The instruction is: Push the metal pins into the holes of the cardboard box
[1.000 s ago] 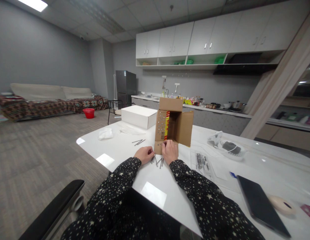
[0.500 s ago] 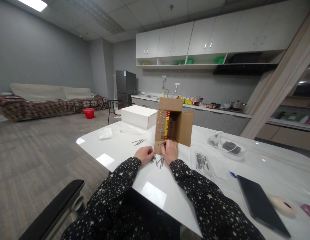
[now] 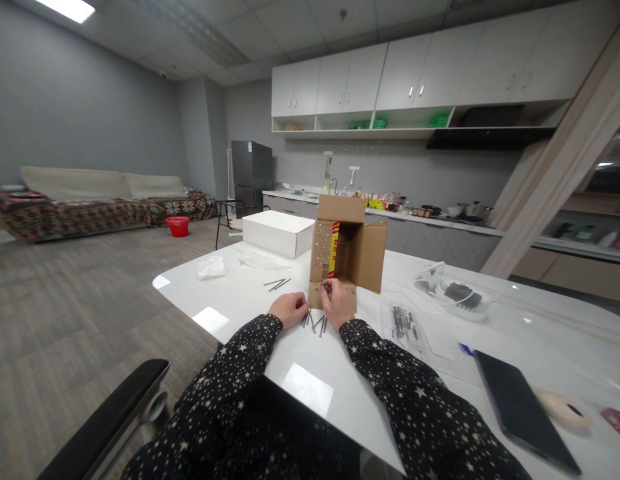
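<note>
A brown cardboard box (image 3: 371, 257) stands on the white table with its flaps open. Its left side bears several small metal dots in rows and a yellow-red strip. Over the front lower flap, my right hand (image 3: 340, 303) is closed in a pinch; what its fingertips hold is too small to make out. My left hand (image 3: 289, 310) rests on the table just left of that flap, its fingers curled together, their contents hidden. Several long grey nails (image 3: 320, 327) lie on the table between my hands. More nails (image 3: 279, 285) lie farther back on the left.
A white box (image 3: 277, 233) sits behind on the left, with a crumpled clear bag (image 3: 211, 268) nearby. To the right are a clear pack of metal hardware (image 3: 405, 323), a white basket-like item (image 3: 465, 300), a black phone (image 3: 525, 407) and a beige rounded object (image 3: 565, 410).
My right hand has shifted slightly left over the flap, its fingertips now nearer the left side of the box. My left hand has stayed in place.
</note>
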`<state>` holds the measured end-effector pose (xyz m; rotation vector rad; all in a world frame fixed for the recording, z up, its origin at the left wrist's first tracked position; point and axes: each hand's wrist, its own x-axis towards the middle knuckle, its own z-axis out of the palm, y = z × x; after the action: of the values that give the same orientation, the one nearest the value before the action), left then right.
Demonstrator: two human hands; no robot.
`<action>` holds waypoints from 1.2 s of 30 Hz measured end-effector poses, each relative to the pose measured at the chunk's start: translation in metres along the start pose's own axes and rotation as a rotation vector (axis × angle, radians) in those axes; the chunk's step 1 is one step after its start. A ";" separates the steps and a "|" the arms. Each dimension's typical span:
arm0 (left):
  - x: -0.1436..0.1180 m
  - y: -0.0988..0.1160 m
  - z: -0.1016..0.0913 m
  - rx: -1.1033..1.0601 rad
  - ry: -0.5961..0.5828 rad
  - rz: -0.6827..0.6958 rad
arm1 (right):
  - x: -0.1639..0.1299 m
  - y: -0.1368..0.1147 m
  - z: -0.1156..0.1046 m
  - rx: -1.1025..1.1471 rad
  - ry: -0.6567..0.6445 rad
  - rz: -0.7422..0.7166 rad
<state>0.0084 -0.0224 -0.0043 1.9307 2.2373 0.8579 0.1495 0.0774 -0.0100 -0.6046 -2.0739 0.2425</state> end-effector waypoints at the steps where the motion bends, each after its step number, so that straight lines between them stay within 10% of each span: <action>1: 0.000 0.000 0.000 0.000 0.000 0.001 | 0.000 0.000 0.000 0.021 -0.002 -0.012; 36: 0.000 0.000 -0.001 -0.024 -0.005 0.018 | -0.011 -0.014 -0.010 0.032 -0.292 -0.259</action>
<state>0.0083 -0.0231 -0.0034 1.9429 2.2004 0.8762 0.1583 0.0589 -0.0069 -0.2874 -2.3975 0.2231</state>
